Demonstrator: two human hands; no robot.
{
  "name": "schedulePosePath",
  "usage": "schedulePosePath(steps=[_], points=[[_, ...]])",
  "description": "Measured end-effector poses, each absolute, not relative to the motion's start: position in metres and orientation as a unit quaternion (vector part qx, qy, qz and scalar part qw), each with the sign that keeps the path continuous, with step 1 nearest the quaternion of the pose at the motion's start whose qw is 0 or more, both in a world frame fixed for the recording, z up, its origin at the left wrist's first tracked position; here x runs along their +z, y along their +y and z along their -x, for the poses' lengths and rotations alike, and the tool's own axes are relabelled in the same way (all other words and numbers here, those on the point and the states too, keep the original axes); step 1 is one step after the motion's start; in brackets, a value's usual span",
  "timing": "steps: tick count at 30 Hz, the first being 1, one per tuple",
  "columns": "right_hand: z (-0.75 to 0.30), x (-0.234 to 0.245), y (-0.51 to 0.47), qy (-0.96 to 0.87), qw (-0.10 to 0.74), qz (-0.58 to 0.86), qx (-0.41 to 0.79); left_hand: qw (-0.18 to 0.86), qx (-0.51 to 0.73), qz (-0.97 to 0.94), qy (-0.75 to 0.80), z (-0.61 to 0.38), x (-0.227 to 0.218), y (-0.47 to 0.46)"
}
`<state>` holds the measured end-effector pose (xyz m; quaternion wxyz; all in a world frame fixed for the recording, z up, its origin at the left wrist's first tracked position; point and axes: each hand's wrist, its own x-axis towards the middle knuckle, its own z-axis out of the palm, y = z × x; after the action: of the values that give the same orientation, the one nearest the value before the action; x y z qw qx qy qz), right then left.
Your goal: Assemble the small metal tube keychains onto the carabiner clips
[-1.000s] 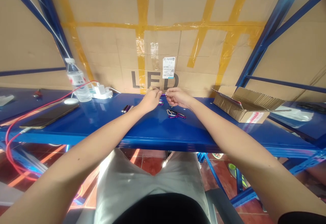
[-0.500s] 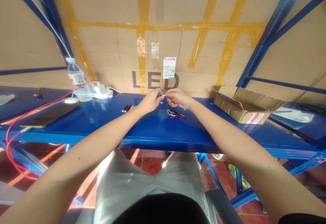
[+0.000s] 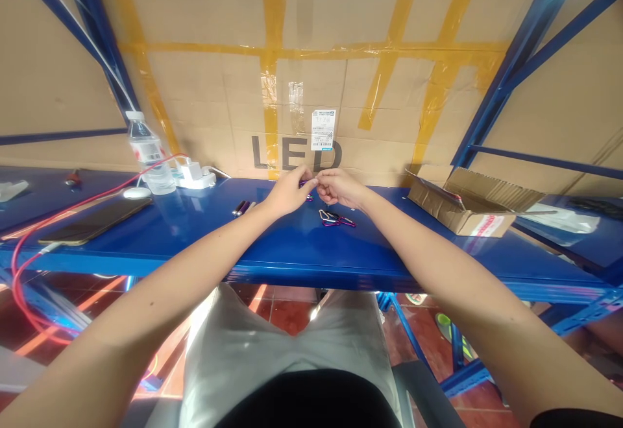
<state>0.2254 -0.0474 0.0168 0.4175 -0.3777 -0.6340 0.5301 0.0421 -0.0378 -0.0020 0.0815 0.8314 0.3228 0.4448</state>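
Observation:
My left hand (image 3: 291,190) is closed in a pinch above the blue shelf, around a slim purple-and-silver piece (image 3: 303,183) that the fingers mostly cover. Close beside it, my right hand (image 3: 341,188) is also closed, thumb and fingertips pressed together at the right end of that piece. What exactly sits in the right fingertips is too small to make out. Just below the hands lie several carabiners (image 3: 337,219) in purple, silver and black. A small purple item (image 3: 309,198) shows under the left hand. Slim pen-like tubes (image 3: 242,208) lie left of the hands.
An open cardboard box (image 3: 479,220) stands at the right. Leftward are a water bottle (image 3: 154,162), a white power strip (image 3: 197,176), a phone (image 3: 95,220) and a red cable (image 3: 29,246). A big cardboard sheet (image 3: 209,104) rises behind the shelf (image 3: 302,253).
Both hands stay almost in place. The left fingers have shifted slightly, and the purple-and-silver piece that showed between the hands is now mostly hidden.

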Motion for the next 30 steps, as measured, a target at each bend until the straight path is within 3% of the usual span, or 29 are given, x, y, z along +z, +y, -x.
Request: schedulePosePath(steps=[13, 30], points=[[-0.229, 0.013, -0.046, -0.655, 0.429, 0.38, 0.492, 0.071, 0.39, -0.842, 0.367, -0.04, -0.002, -0.028], [-0.227, 0.019, -0.048, -0.613, 0.435, 0.366, 0.55, 0.113, 0.483, -0.821, 0.282, -0.034, -0.002, -0.034]])
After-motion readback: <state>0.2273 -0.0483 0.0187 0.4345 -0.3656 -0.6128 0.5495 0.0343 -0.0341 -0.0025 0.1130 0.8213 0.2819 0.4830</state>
